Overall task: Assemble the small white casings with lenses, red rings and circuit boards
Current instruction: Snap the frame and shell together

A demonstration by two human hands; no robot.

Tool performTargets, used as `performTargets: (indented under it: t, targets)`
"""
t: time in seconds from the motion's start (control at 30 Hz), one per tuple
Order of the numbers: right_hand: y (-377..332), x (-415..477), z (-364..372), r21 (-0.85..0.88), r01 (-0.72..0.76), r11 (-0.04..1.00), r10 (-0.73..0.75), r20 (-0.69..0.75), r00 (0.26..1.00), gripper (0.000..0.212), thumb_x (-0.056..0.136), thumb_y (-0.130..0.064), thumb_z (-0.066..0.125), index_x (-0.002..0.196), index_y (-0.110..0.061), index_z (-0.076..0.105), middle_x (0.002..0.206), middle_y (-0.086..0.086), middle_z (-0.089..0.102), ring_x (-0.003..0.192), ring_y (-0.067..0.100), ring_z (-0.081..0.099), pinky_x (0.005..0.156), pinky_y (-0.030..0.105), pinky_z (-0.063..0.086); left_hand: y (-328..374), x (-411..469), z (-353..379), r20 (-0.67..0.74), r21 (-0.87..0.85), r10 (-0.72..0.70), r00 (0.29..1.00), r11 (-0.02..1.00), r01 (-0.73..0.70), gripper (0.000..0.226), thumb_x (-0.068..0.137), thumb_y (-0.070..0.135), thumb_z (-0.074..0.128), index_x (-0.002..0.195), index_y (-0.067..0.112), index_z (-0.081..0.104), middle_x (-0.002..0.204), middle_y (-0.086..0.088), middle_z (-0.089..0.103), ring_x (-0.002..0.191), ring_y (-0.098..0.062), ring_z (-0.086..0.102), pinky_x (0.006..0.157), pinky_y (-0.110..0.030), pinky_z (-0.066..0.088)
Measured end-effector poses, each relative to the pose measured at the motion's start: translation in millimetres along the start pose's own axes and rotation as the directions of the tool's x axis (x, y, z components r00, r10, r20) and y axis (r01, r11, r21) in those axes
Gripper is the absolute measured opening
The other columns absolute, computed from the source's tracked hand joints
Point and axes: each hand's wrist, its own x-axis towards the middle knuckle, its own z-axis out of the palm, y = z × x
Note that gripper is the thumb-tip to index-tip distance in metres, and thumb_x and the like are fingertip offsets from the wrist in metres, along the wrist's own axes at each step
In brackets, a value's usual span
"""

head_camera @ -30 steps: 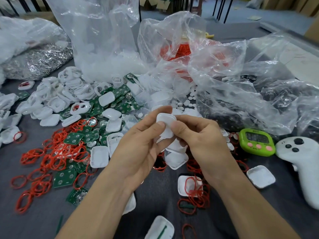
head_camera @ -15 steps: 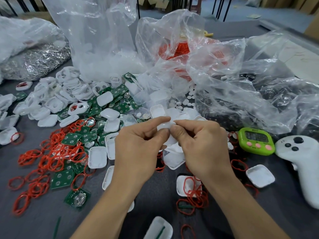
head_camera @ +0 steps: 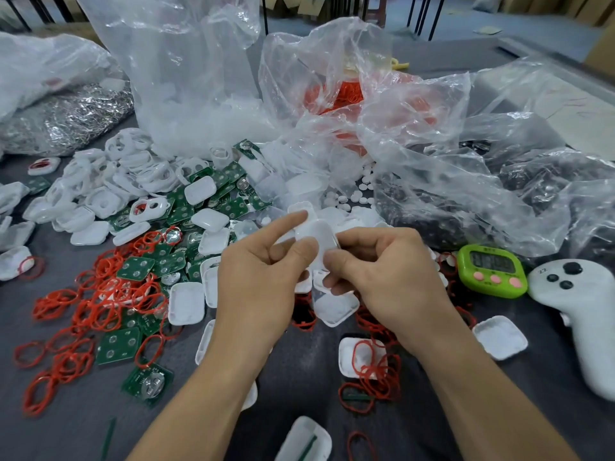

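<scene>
Both hands meet above the dark grey tabletop (head_camera: 299, 361); left hand (head_camera: 256, 277) forefinger outstretched, right hand (head_camera: 392, 277) fingers curled; each grip pinched on one white casing (head_camera: 317, 236) between them; one green timer (head_camera: 492, 271), one white controller (head_camera: 582, 311) to the right; red rings (head_camera: 100, 301) and circuit boards (head_camera: 118, 346) heaped past counting on the left; clear plastic bags (head_camera: 186, 78) behind.

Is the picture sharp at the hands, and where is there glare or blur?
Head view: the casing pinched between the left hand and right hand is soft and overexposed, its edges hard to trace. Head view: the bags carry bright glare streaks, and the far corners look smeared.
</scene>
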Motion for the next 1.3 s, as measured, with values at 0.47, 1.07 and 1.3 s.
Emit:
performTargets:
  t: [0.47,1.07,1.3]
  targets:
    - [5.7,-0.2,4.5,0.048,-0.059,0.997,0.058,0.005,0.998,0.012,0.091,-0.014,0.074,0.085,-0.019,0.083,0.072,0.007,0.078,0.065,0.025,0.077,0.067,0.037,0.064,0.5,-1.4,-6.1,-0.002,0.178,-0.021,1.0,0.984,0.021,0.032,0.079,0.01,0.085,0.077,0.041,0.081,0.068,0.008,0.077,0.065,-0.009,0.075,0.058,-0.019,0.056]
    - [-7.4,-2.4,15.2,0.359,-0.179,0.916,0.148,0.114,0.982,0.025,0.106,-0.009,0.053,0.096,-0.013,0.076,0.093,0.017,0.076,0.071,0.024,0.073,0.061,0.03,0.061,8.9,-4.9,-2.3,-0.165,0.259,0.173,0.971,0.958,-0.127,0.025,0.075,0.031,0.084,0.097,0.042,0.08,0.085,0.023,0.076,0.076,0.004,0.073,0.067,-0.014,0.056]
    - [-9.4,-3.7,15.5,0.451,-0.229,0.863,0.184,0.141,0.973,0.025,0.1,0.0,0.051,0.092,-0.001,0.075,0.073,0.022,0.069,0.053,0.028,0.062,0.049,0.03,0.052,6.5,-2.3,3.9,0.181,-0.103,-0.025,0.983,0.994,0.044,0.025,0.086,0.016,0.061,0.095,0.024,0.084,0.068,-0.004,0.072,0.047,-0.019,0.051,0.052,-0.032,0.05]
